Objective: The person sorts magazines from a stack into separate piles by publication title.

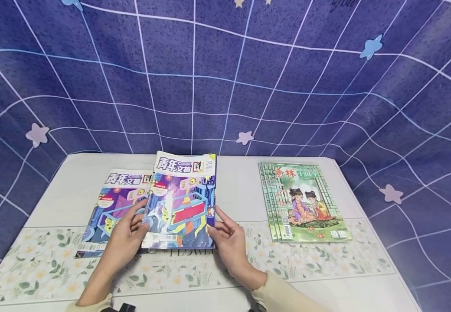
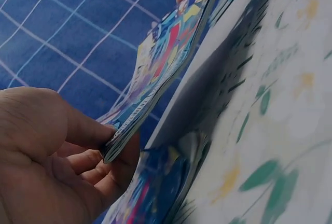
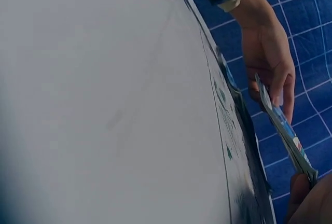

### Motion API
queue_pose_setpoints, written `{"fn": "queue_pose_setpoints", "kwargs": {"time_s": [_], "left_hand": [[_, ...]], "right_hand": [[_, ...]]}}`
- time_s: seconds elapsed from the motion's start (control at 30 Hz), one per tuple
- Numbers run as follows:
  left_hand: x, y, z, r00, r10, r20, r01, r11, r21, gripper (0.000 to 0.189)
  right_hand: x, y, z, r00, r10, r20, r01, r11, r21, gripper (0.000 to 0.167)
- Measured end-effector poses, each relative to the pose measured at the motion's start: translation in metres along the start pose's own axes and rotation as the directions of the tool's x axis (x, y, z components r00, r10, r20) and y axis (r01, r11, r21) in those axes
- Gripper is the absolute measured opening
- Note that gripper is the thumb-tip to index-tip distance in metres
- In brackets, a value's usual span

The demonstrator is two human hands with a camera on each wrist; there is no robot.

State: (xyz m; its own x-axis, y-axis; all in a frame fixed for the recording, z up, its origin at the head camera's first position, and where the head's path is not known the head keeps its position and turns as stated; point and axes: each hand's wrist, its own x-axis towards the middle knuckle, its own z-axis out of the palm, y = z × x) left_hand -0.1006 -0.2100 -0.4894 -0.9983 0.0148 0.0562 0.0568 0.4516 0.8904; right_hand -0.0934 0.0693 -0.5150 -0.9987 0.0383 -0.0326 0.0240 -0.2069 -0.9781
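Note:
Both hands hold a magazine [image 1: 182, 203] with a purple and blue illustrated cover, raised off the table. The left hand [image 1: 125, 236] pinches its left edge, thumb on the cover and fingers beneath, as the left wrist view shows for the magazine [image 2: 158, 71]. At the opposite edge, the right hand [image 1: 231, 242] grips with its thumb on the front side. Partly hidden behind the left hand, another magazine [image 1: 110, 206] with a matching cover lies on the table. In the right wrist view, the right hand [image 3: 316, 203] shows only in part at the lower corner.
An overlapping stack of green magazines [image 1: 307, 203] lies on the right side of the table. The white table [image 1: 237, 182] carries a floral strip [image 1: 186, 273] across its middle. Behind and at the sides hangs a dark blue gridded cloth [image 1: 217, 78] with stars.

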Motion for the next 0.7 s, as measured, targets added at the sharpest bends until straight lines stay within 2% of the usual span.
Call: {"fn": "queue_pose_setpoints", "kwargs": {"time_s": [0.17, 0.43, 0.7], "left_hand": [[0.000, -0.005, -0.011, 1.000, -0.008, 0.003, 0.008, 1.000, -0.008, 0.066], [-0.001, -0.010, -0.026, 0.999, -0.042, 0.023, 0.041, 0.998, 0.057, 0.069], [-0.001, -0.021, -0.039, 0.996, -0.074, 0.045, 0.072, 0.997, 0.031, 0.070]], "right_hand": [[0.002, 0.002, 0.011, 1.000, 0.010, 0.000, -0.010, 1.000, 0.016, 0.064], [0.004, 0.003, 0.023, 0.999, 0.030, 0.009, -0.030, 1.000, 0.007, 0.065], [0.007, 0.003, 0.035, 0.999, 0.045, 0.017, -0.045, 0.999, -0.008, 0.066]]}}
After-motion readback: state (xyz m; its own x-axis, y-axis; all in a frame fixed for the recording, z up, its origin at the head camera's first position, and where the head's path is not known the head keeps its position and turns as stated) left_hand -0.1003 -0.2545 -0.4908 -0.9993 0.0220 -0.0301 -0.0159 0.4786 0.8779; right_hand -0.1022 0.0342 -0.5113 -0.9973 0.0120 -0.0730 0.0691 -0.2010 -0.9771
